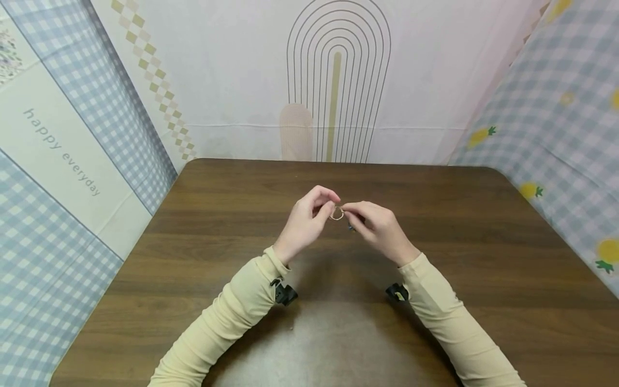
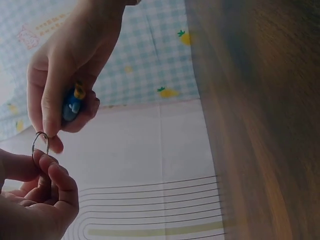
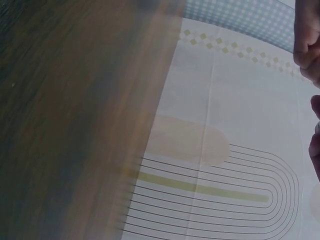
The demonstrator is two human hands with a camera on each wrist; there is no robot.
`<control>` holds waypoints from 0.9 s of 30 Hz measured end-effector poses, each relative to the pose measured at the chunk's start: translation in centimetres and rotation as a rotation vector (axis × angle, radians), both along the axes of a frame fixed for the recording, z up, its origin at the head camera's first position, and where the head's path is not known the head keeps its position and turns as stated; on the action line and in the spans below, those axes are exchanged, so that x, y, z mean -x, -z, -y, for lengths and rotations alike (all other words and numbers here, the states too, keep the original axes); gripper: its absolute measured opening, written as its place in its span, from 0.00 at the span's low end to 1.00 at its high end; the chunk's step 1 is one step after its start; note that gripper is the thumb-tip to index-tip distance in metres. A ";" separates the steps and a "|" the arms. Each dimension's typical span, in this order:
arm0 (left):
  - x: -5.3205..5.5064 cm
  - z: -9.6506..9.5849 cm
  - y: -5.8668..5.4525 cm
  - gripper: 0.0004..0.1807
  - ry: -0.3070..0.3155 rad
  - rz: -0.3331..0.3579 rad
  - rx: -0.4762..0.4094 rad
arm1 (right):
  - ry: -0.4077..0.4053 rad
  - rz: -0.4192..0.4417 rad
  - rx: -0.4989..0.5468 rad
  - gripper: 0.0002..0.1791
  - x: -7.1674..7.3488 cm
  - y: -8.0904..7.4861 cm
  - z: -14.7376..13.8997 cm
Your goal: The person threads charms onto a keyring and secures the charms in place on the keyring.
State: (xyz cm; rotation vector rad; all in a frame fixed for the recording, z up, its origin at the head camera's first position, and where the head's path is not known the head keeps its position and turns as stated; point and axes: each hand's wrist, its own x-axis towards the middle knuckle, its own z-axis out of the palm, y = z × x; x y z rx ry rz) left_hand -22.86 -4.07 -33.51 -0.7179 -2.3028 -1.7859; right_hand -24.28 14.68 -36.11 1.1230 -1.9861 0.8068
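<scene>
In the head view my two hands meet above the wooden table. My left hand (image 1: 306,217) pinches one side of a thin metal key ring (image 1: 337,214) between thumb and fingers. Opposite it, the thumb and forefinger of my right hand (image 1: 379,223) pinch the ring's other side. A small blue figure with a yellow part (image 2: 71,107) shows against the curled fingers of the right hand in the left wrist view. Whether it is joined to the ring is hidden. Only parts of the hands show at the right edge of the right wrist view.
The brown wooden table (image 1: 193,279) has rounded far corners. A white cloth with arch lines (image 1: 232,91) hangs behind it, and blue checked cloths (image 1: 546,134) hang at both sides. Dark wrist cameras (image 1: 284,293) sit on both sleeves.
</scene>
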 end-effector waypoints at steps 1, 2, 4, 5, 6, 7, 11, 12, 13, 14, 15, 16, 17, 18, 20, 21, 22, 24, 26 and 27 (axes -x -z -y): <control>0.1 0.0 0.0 0.06 0.000 -0.002 0.001 | -0.003 0.004 -0.006 0.15 0.0 0.0 0.0; 0.1 0.1 0.1 0.06 0.001 -0.004 0.002 | -0.003 0.006 -0.012 0.14 0.0 -0.1 0.0; 0.3 0.1 0.2 0.07 0.008 -0.007 -0.005 | 0.000 0.013 -0.020 0.12 -0.1 -0.2 0.0; 0.4 0.1 0.2 0.07 0.012 -0.007 -0.014 | 0.008 0.015 -0.023 0.11 -0.1 -0.3 0.0; 0.5 0.1 0.2 0.07 0.015 -0.007 -0.023 | 0.017 0.017 -0.024 0.11 -0.1 -0.3 0.0; 0.5 0.1 0.2 0.08 0.022 -0.005 -0.037 | 0.027 0.016 -0.024 0.10 -0.1 -0.3 0.0; 0.6 0.2 0.1 0.08 0.057 0.042 -0.091 | 0.067 0.014 -0.004 0.09 -0.2 -0.4 0.0; 0.6 0.2 0.1 0.08 0.067 0.058 -0.105 | 0.073 0.014 0.002 0.09 -0.2 -0.3 -0.1; 0.6 0.2 0.2 0.08 0.077 0.073 -0.124 | 0.077 0.014 0.006 0.08 -0.2 -0.3 -0.1; 0.6 0.3 0.2 0.09 0.082 0.086 -0.139 | 0.080 0.015 0.010 0.09 -0.1 -0.3 -0.1; 0.6 0.3 0.3 0.09 0.087 0.094 -0.159 | 0.083 0.018 0.012 0.09 -0.1 -0.3 -0.1; 0.7 0.3 0.3 0.09 0.085 0.099 -0.173 | 0.086 0.022 0.014 0.09 -0.1 -0.3 -0.1; 0.7 0.2 0.3 0.09 0.083 0.100 -0.189 | 0.089 0.027 0.016 0.08 -0.1 -0.2 -0.1; 0.7 0.2 0.4 0.09 0.080 0.100 -0.204 | 0.091 0.036 0.017 0.09 -0.2 -0.2 -0.1; 0.7 0.2 0.4 0.09 0.070 0.099 -0.221 | 0.093 0.059 0.021 0.10 -0.2 -0.2 -0.1; 0.7 0.2 0.4 0.09 0.065 0.097 -0.223 | 0.093 0.071 0.022 0.11 -0.2 -0.2 -0.1; 0.6 0.2 0.4 0.09 0.061 0.098 -0.222 | 0.094 0.080 0.024 0.12 -0.3 -0.1 -0.1; 0.6 0.2 0.5 0.08 0.056 0.098 -0.213 | 0.090 0.091 0.021 0.15 -0.3 -0.1 -0.1; 0.7 0.2 0.5 0.07 0.056 0.099 -0.194 | 0.086 0.094 0.015 0.15 -0.4 0.0 -0.1; 0.7 0.2 0.6 0.07 0.058 0.100 -0.183 | 0.083 0.091 0.012 0.14 -0.5 0.0 -0.1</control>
